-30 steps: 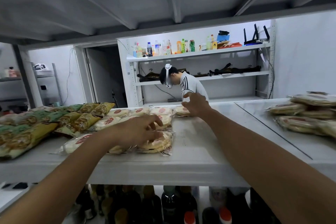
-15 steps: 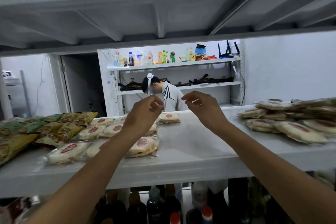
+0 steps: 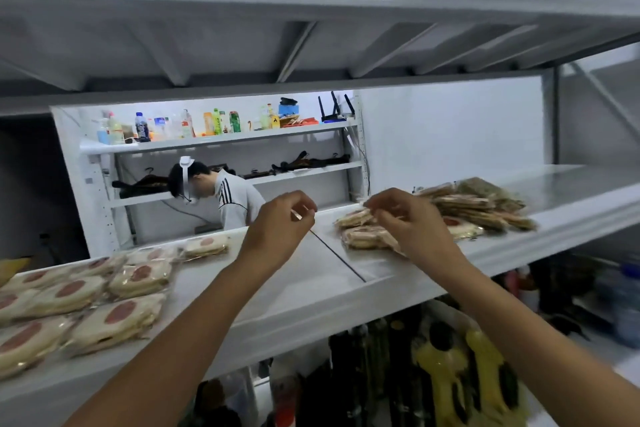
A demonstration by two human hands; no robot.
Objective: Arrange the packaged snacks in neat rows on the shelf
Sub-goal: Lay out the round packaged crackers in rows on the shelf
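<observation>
Hanging over the white shelf, both hands are seen curled. A small pale bit is pinched in the left hand. The fingertips of the right hand are pressed together at the edge of the messy pile on the right; a hold cannot be told. Snack packs are laid in rows on the left.

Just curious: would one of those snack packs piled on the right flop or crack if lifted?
Probably stiff: the piled packs hold flat thin discs, so likely light and breakable. Their glossy wrap looks slippery; they may slide.
</observation>
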